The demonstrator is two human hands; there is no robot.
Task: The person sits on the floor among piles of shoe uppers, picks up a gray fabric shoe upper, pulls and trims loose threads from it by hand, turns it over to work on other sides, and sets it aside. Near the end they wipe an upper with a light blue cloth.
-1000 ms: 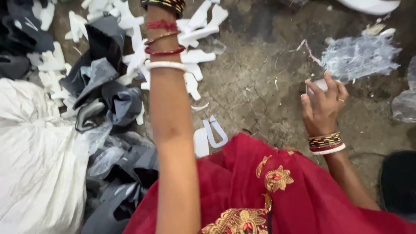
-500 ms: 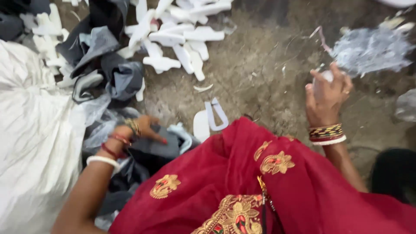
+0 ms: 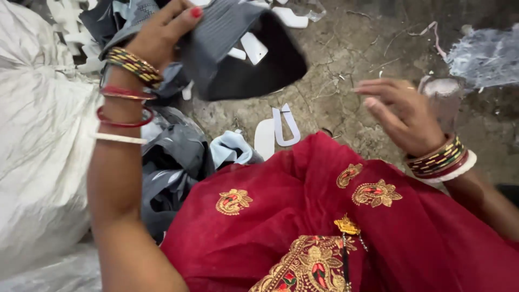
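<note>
My left hand (image 3: 162,35) is raised at the upper left, closed on a grey and black fabric piece (image 3: 243,48) that hangs from its fingers above the ground. My right hand (image 3: 403,111) hovers at the right with fingers spread and nothing in it, reaching toward the fabric piece. Both wrists wear bangles. A pile of grey and dark fabric pieces (image 3: 173,157) lies under my left arm. Red embroidered cloth (image 3: 335,227) covers my lap.
A large white sack (image 3: 38,151) fills the left side. White cut-out strips (image 3: 278,130) lie on the cracked dirt ground (image 3: 346,65). A crumpled clear plastic bag (image 3: 486,54) sits at the upper right, with more white scraps at the top left.
My left hand has come up from the fabric pile holding a grey and black piece. My right hand has opened and swung left toward it.
</note>
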